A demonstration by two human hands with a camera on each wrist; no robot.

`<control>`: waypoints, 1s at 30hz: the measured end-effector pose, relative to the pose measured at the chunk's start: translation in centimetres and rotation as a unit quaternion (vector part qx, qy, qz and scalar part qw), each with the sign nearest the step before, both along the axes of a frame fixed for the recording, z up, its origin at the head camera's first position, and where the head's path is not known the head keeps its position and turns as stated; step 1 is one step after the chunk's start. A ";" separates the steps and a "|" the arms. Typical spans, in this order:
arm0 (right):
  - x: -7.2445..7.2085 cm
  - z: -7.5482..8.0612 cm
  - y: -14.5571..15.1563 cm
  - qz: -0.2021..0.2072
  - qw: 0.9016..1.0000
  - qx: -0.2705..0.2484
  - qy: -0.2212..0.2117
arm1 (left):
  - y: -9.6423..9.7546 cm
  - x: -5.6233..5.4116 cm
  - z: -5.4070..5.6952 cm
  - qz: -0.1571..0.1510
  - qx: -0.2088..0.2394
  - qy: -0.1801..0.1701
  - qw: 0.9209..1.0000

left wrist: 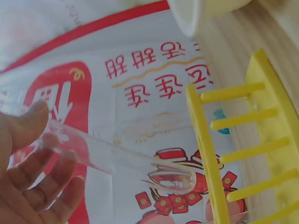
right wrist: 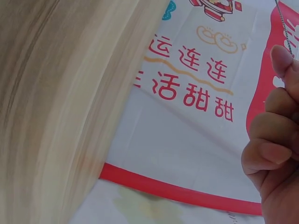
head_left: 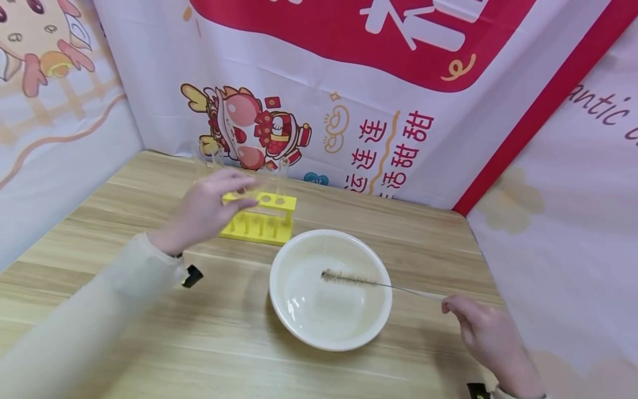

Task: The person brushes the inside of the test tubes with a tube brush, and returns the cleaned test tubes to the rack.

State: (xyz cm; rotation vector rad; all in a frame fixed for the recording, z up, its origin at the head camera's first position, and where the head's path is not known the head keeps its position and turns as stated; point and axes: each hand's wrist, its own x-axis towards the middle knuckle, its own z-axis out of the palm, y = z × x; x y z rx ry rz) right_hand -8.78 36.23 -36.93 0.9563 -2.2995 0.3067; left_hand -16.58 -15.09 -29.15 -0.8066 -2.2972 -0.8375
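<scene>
My left hand (head_left: 219, 202) is over a yellow test tube rack (head_left: 256, 238). In the left wrist view its thumb and forefinger pinch a clear test tube (left wrist: 110, 156) near one end. The tube's rounded end hangs beside the rack's upper plate (left wrist: 203, 140). My right hand (head_left: 485, 332) grips the thin wire handle of a test tube brush (head_left: 349, 278) at the right. The bristles extend over a white basin (head_left: 279, 302). In the right wrist view, part of the twisted wire (right wrist: 283, 23) rises above the thumb and curled fingers.
Other clear test tubes, including one at the right end (head_left: 283, 174), stand in the rack. The wooden table (head_left: 199, 332) meets a printed cloth backdrop (head_left: 309, 72) behind the rack, with more cloth at both sides. The basin sits between rack and right hand.
</scene>
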 end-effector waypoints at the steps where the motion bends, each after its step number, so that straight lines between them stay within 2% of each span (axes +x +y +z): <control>1: 0.0 -0.1 0.0 0.000 1.000 -0.002 -0.001 | -0.3 -0.5 0.2 0.018 0.020 -0.014 1.000; 3: 0.0 -0.2 -0.1 -0.001 1.000 -0.004 -0.009 | -0.8 -1.4 0.6 0.056 0.054 -0.043 0.996; 6: 0.0 -0.4 -0.1 -0.003 1.000 -0.005 -0.023 | -1.2 -2.6 0.9 0.097 0.096 -0.085 0.987; 12: 0.1 -0.5 -0.4 -0.003 1.000 -0.008 -0.025 | -0.8 -4.9 0.7 0.113 0.148 -0.140 0.972; 18: 0.3 -0.6 -0.7 0.000 0.999 -0.010 -0.031 | -0.6 -6.5 -0.1 0.129 0.154 -0.168 0.965; 23: 0.2 -1.0 -0.9 -0.003 1.000 -0.015 -0.025 | -0.6 -7.1 -1.1 0.140 0.147 -0.188 0.961; 30: 0.0 -1.4 -1.1 0.004 1.000 -0.024 -0.005 | -0.4 -7.7 -2.5 0.143 0.127 -0.236 0.953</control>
